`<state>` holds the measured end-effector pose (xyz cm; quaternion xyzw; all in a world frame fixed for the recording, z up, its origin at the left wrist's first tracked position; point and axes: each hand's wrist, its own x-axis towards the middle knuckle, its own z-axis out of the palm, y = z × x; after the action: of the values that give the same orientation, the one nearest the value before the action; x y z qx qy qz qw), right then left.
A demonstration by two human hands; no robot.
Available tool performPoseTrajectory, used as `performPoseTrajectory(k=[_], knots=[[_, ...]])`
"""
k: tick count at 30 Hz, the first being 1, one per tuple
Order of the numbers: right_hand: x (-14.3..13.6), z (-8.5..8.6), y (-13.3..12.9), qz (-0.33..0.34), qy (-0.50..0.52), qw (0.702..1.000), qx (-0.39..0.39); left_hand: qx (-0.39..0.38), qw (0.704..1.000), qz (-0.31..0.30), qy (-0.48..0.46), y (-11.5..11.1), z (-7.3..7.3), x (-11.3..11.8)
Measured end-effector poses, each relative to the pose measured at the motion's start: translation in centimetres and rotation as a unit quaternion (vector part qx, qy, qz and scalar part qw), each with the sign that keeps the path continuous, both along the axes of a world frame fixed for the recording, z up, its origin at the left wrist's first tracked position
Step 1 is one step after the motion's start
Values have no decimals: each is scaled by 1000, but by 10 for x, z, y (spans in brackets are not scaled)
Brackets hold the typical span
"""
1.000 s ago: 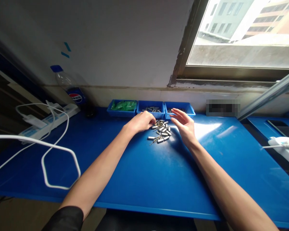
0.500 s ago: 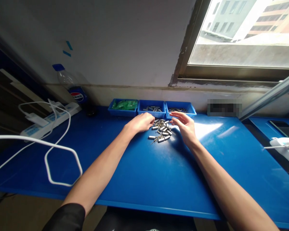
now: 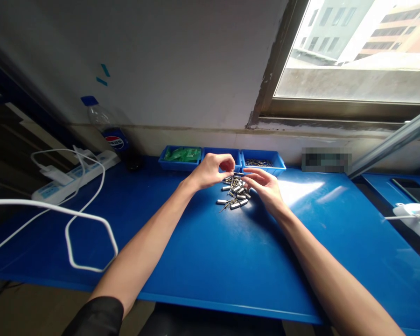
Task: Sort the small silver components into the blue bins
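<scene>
A loose pile of small metal cylinders and thin pins (image 3: 236, 189) lies on the blue table. Over the pile's back left side, my left hand (image 3: 213, 170) pinches a thin dark metal pin (image 3: 238, 173) between thumb and forefinger. The pin points right, toward my right hand (image 3: 264, 186), whose fingers are spread at the pile's right edge with nothing visible in them. Behind the hands stand three blue bins: the left one holds green pieces (image 3: 182, 154), the middle one is largely hidden by my left hand, and the right one holds thin pins (image 3: 259, 163).
A cola bottle (image 3: 115, 140) stands at the back left beside a white power strip (image 3: 52, 186). White cable (image 3: 91, 215) loops over the table's left part. At the right are a phone (image 3: 411, 190) and a white plug block (image 3: 415, 218).
My left hand has risen from the pile and moved slightly right, now with a pin in its fingertips. My right hand has shifted a little left and down, closer to it.
</scene>
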<state>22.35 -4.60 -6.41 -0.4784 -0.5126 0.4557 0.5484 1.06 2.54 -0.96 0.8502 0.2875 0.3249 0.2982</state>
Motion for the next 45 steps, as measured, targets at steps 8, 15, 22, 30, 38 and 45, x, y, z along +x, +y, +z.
performPoseTrajectory(k=[8, 15, 22, 30, 38, 45], knots=[[-1, -8, 2, 33, 64, 997, -16, 17, 999, -30, -9, 1, -6, 2], [-2, -6, 2, 35, 102, 994, -34, 20, 999, -31, -31, -2, -4, 5], [1, -12, 7, -56, 78, 995, 11, 24, 993, 37, 108, 2, -16, 2], [7, -14, 10, -88, 62, 993, 57, 59, 960, 20, 273, 1, -25, 4], [0, -6, 5, -92, -2, 995, 44, 49, 958, 65, 273, -3, -26, 5], [77, -1, 23, -426, -312, 849, 22, 38, 959, 62, 274, -1, -25, 1]])
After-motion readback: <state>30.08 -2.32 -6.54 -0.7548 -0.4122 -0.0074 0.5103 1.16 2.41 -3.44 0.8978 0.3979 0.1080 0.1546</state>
